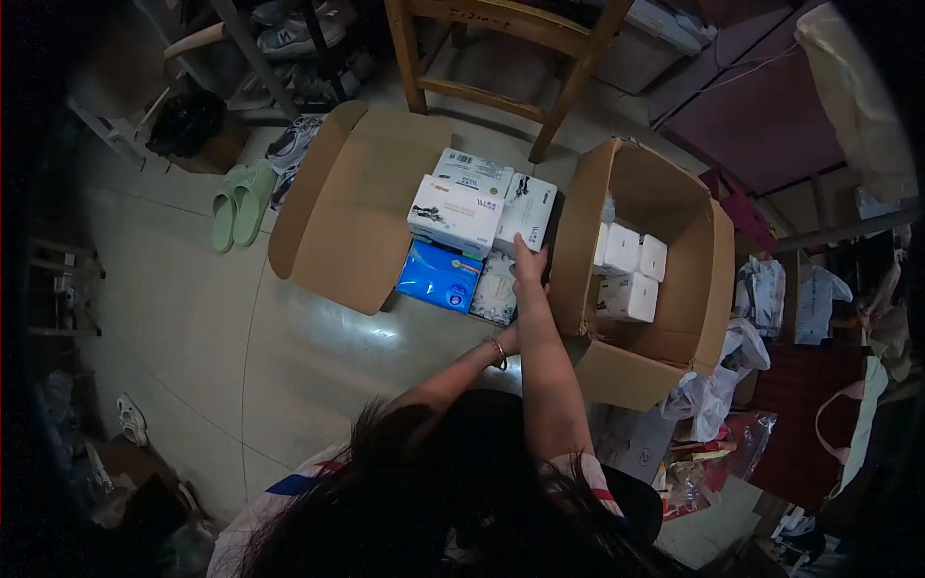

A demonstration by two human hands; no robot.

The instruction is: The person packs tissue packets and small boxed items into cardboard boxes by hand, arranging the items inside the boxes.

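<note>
1. The person's right hand (pixel 530 262) is touching the near end of the right pack (pixel 529 207), a white one. Its thumb is lying on top; the other fingers are mostly hidden, so whether they are clamping the pack cannot be told.
2. The left hand (pixel 511 338) is resting low, near the patterned pack (pixel 495 291), and is partly disappearing behind the right forearm. Its fingers are not showing, so whether they are apart, together or holding something cannot be told. A bracelet (pixel 498 354) is circling this wrist.
3. The right pack is lying in a close group, just left of a tall carton (pixel 575 250). The white back pack (pixel 472 173) is lying on the far side, and the blue pack (pixel 440 276) is lying nearest, beside the patterned one.
4. Another white one, the top pack (pixel 455 214), is sitting higher than its neighbours, between the back and blue packs.
5. A wide cardboard flap (pixel 361 202) is spreading out to the left of the group.
6. The carton is standing open, and small white packs (pixel 628 297) are sitting inside.
7. Beyond, a wooden chair (pixel 503 34) is standing on the tiled floor (pixel 193 308); green slippers (pixel 251 202) are lying left of the flap.
</note>
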